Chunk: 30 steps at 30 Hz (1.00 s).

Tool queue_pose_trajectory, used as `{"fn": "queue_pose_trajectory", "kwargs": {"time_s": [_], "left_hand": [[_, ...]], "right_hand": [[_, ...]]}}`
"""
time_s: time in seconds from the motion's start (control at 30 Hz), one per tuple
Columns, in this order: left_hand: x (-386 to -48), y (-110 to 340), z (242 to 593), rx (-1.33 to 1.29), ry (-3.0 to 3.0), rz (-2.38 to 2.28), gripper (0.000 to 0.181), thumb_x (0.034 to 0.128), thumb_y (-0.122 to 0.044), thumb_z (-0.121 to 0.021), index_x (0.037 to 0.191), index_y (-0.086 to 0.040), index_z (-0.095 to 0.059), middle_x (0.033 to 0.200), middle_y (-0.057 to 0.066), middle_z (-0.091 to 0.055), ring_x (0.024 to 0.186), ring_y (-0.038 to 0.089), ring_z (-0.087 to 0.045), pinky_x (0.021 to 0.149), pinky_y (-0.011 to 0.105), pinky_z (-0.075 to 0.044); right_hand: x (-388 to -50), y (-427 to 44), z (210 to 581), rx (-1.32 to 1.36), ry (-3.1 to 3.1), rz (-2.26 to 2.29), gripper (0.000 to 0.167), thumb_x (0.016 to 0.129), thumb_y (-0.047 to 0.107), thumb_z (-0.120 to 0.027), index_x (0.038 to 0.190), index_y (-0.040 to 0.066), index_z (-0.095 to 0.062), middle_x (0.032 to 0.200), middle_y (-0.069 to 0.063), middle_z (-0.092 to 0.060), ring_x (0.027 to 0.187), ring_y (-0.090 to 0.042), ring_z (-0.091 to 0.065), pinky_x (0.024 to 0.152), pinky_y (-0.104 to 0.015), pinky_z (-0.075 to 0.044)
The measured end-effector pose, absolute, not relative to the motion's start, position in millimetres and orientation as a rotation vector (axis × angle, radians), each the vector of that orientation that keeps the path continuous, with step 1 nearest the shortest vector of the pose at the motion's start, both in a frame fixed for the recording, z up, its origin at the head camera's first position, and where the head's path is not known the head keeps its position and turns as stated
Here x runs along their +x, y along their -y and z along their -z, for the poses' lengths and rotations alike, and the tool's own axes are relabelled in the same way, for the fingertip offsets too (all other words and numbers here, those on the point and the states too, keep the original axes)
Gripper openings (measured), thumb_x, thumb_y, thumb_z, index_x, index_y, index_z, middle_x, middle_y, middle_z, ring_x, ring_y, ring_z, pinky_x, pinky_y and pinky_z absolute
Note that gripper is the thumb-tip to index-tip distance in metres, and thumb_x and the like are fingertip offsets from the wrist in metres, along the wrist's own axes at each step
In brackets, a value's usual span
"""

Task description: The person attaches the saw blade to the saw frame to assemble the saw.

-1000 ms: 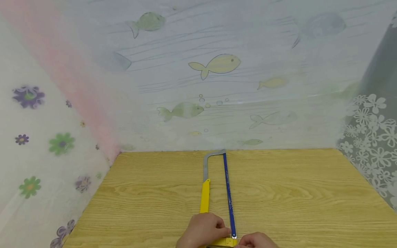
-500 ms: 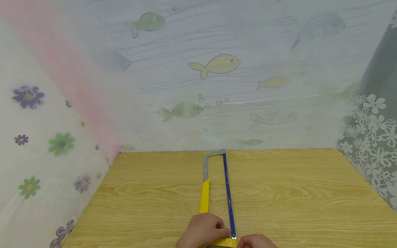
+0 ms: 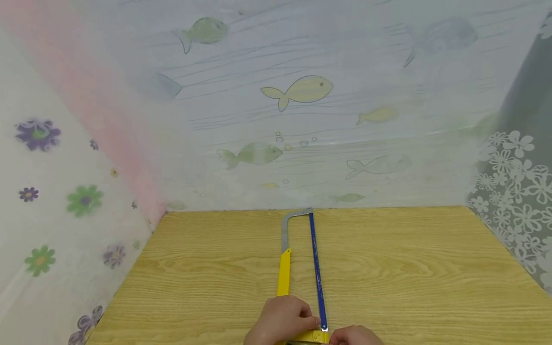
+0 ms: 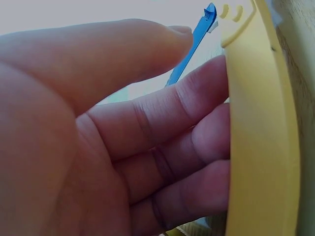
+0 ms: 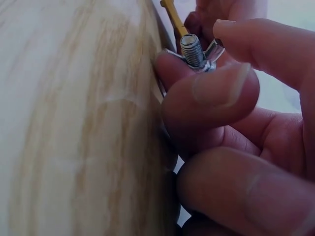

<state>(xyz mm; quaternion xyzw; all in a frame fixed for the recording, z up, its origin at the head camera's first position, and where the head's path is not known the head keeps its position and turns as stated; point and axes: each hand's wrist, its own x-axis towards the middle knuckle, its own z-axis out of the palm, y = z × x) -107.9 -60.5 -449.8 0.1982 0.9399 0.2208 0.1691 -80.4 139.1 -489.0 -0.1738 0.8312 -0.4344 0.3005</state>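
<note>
A hacksaw with a yellow-and-grey frame (image 3: 283,275) and a blue blade (image 3: 317,268) lies on the wooden table. My left hand (image 3: 282,318) holds the frame near its lower end, thumb beside the blade's end. In the left wrist view the fingers bend against the yellow handle part (image 4: 261,123), their tips hidden behind it. At the frame's lower right corner is my right hand (image 3: 355,336). Seen from the right wrist, its thumb and finger pinch a metal wing nut (image 5: 215,49) on a threaded bolt (image 5: 192,50). The saw's lowest part is outside the head view.
The wood-grain tabletop (image 3: 422,268) stretches out on both sides of the saw. Behind it rises a pale sheet with printed fish (image 3: 310,90), close to the saw's far tip. Flower-patterned sheets stand at the left (image 3: 86,200) and right (image 3: 523,191).
The right hand's fingers shift slightly at the frame's corner. The left hand and the hacksaw stay in place; the view drifts a touch.
</note>
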Motion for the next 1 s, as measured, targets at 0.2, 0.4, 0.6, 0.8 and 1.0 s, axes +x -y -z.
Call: {"fn": "queue_pose_trajectory", "kwargs": {"time_s": [0.2,0.4,0.6,0.8,1.0], "left_hand": [[-108.0,60.1,448.3,0.557,-2.673,-0.625,0.031,0.0786,-0.051,-0.057,0.063,-0.025,-0.063,0.053,-0.016,-0.047,0.049,0.003,-0.04,0.049,0.023,-0.031],[-108.9,60.0,448.3,0.546,-2.664,-0.621,0.031,0.0788,-0.051,-0.057,0.063,-0.025,-0.063,0.053,-0.016,-0.048,0.048,0.004,-0.04,0.049,0.023,-0.031],[-109.3,60.1,448.5,0.551,-2.663,-0.619,0.031,0.0789,-0.051,-0.056,0.063,-0.025,-0.063,0.053,-0.016,-0.048,0.048,0.004,-0.04,0.048,0.023,-0.03],[-108.8,61.3,448.3,0.531,-2.65,-0.636,0.03,0.0787,-0.05,-0.057,0.063,-0.026,-0.063,0.053,-0.015,-0.048,0.049,0.004,-0.041,0.049,0.023,-0.031],[-108.6,59.8,447.7,0.505,-2.637,-0.654,0.031,0.0788,-0.05,-0.057,0.062,-0.025,-0.062,0.051,-0.013,-0.046,0.047,0.005,-0.04,0.049,0.023,-0.029]], "right_hand": [[-82.0,-141.4,490.6,-0.464,-2.169,1.203,0.019,0.082,0.03,-0.062,0.077,0.012,-0.065,0.068,0.004,-0.058,0.061,-0.008,-0.048,0.058,-0.026,-0.04],[-83.0,-142.3,491.2,-0.443,-2.118,1.233,0.012,0.079,0.023,-0.065,0.079,0.011,-0.065,0.071,0.003,-0.06,0.063,-0.009,-0.05,0.06,-0.026,-0.041],[-82.9,-143.3,489.7,-0.459,-2.101,1.264,0.01,0.079,0.02,-0.064,0.079,0.01,-0.065,0.07,0.002,-0.06,0.063,-0.009,-0.051,0.06,-0.026,-0.041],[-82.0,-142.2,488.8,-0.436,-2.094,1.28,0.01,0.078,0.021,-0.065,0.077,0.01,-0.065,0.069,0.003,-0.06,0.062,-0.01,-0.051,0.059,-0.025,-0.04],[-80.7,-143.3,488.8,-0.454,-2.137,1.285,0.017,0.081,0.025,-0.062,0.072,0.01,-0.064,0.062,0.005,-0.056,0.058,-0.009,-0.048,0.055,-0.024,-0.038]]}}
